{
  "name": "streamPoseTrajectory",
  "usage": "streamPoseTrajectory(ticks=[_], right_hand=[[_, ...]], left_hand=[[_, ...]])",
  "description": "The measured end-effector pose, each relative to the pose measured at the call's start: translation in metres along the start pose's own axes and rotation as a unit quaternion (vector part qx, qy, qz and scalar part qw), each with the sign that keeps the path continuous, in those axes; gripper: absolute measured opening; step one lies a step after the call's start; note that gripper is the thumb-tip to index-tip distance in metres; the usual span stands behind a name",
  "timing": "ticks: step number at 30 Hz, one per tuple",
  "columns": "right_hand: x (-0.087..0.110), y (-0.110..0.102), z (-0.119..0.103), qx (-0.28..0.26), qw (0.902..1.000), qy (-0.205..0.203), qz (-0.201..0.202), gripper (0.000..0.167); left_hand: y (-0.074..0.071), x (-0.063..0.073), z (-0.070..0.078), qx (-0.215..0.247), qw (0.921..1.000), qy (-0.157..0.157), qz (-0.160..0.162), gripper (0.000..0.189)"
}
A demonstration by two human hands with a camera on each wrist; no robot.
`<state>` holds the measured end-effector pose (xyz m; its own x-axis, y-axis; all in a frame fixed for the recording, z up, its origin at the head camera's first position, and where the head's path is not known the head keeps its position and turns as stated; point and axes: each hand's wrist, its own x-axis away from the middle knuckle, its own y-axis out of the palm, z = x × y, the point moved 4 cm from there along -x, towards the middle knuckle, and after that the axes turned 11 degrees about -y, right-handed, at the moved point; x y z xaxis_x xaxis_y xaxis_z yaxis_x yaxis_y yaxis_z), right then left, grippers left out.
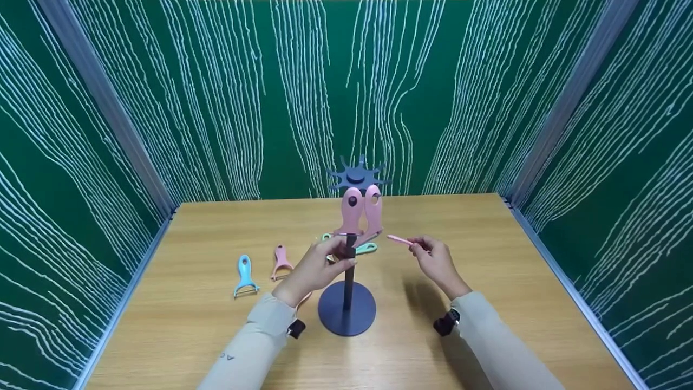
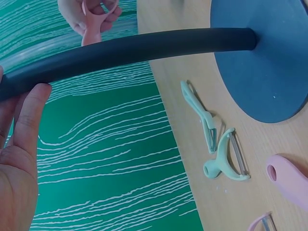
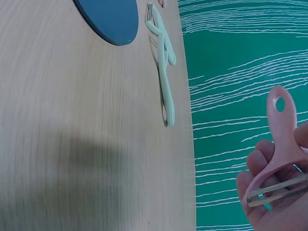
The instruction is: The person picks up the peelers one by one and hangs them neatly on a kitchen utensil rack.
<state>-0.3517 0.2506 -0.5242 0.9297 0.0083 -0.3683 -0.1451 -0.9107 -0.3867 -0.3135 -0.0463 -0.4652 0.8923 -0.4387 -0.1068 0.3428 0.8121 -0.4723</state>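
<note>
Head view, my station. The stand [image 1: 348,284] is upright on the wooden table [image 1: 216,230], its round base [image 1: 347,325] flat on the surface and its spoked top [image 1: 355,177] over the far part of the table.

Left hand [image 1: 316,265]: I read fingers and thumb curled round the post, partway up, below two hanging peelers. Both of these are pink and hang near the top: the left hanging peeler [image 1: 352,214] faces me, the right hanging peeler [image 1: 373,208] sits just beside it, turned more side-on.

Right hand [image 1: 435,261]: pinching the held pink peeler [image 3: 284,122]. My right wrist view shows fingers and thumb at its bladed head, with the holed handle free. In the head view the peeler is right of the post, raised, apart from the stand, handle end pointing toward it.

On the table I log, left of the base: a blue peeler [image 1: 245,271] and a pink table peeler [image 1: 281,261], near each other and apart. Another peeler [image 1: 304,299] is mostly hidden by the left wrist; I cannot tell its full shape. Beyond the post, my left wrist view gives two green ones: the side-lying green peeler [image 2: 197,107] and, close by, the flat green peeler [image 2: 222,161].
</note>
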Motion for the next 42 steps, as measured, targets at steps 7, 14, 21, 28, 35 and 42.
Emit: streamPoseTrajectory(ticks=[7,14,21,28,35,42], right_hand=[[0.0,0.0,-0.006,-0.012,0.9996,0.001,-0.024,0.028],[0.0,0.0,-0.022,-0.038,0.9987,-0.028,-0.016,0.033],[-0.001,-0.002,-0.045,-0.062,0.9969,-0.049,0.004,0.033],[-0.001,-0.005,-0.069,-0.059,0.9956,-0.073,-0.002,0.036],[0.002,-0.008,-0.093,-0.065,0.9914,-0.113,0.014,0.037],[0.006,-0.012,-0.116,-0.083,0.9823,-0.163,0.042,0.034]], left_hand=[[0.0,0.0,0.0,0.003,0.9999,0.011,0.001,0.02],[0.0,-0.002,0.0,-0.003,0.9997,0.023,0.007,0.021],[0.0,-0.001,0.0,0.0,0.9998,0.02,0.002,0.022],[0.0,-0.002,-0.001,0.005,1.0,0.003,-0.001,0.021],[-0.001,-0.002,-0.001,0.003,1.0,-0.001,-0.002,0.022],[-0.001,-0.002,-0.002,0.005,1.0,0.008,0.003,0.022]])
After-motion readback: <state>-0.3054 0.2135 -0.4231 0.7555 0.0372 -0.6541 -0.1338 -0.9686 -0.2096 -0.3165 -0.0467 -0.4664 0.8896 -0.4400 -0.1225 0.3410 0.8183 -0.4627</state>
